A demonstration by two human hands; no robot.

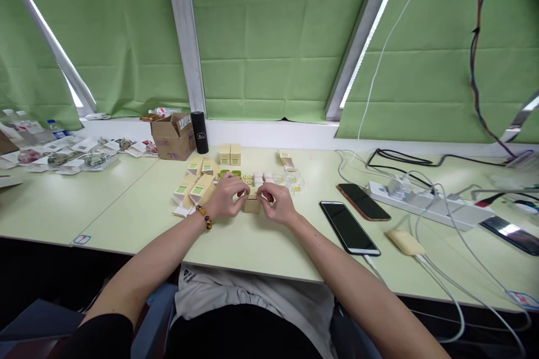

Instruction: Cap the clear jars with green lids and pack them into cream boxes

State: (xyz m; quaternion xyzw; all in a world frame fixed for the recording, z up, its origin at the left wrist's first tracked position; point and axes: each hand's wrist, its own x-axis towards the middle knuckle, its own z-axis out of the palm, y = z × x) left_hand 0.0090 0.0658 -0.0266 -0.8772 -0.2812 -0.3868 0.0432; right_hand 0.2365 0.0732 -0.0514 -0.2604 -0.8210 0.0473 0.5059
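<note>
A small beige cardboard box point(252, 206) stands on the table in front of me, between my two hands. My left hand point(229, 195) pinches the box's top edge from the left, fingers curled. From the right, my right hand point(276, 202) grips the opposite top corner between thumb and fingertips. Just behind the hands lie green pieces point(236, 173), small pink-white pieces point(263, 177) and clear plastic packaging with yellow bits point(293, 180). Several beige boxes with green labels point(202, 189) sit beside my left hand. Two more beige boxes point(230, 154) stand farther back.
A white-fronted phone point(350, 228), another dark phone point(364, 201), a yellowish charger case point(405, 242) and a power strip point(429, 205) with cables lie right. A brown carton point(173, 137) and black cylinder point(199, 132) stand back left. An unfolded beige box point(286, 160) lies behind.
</note>
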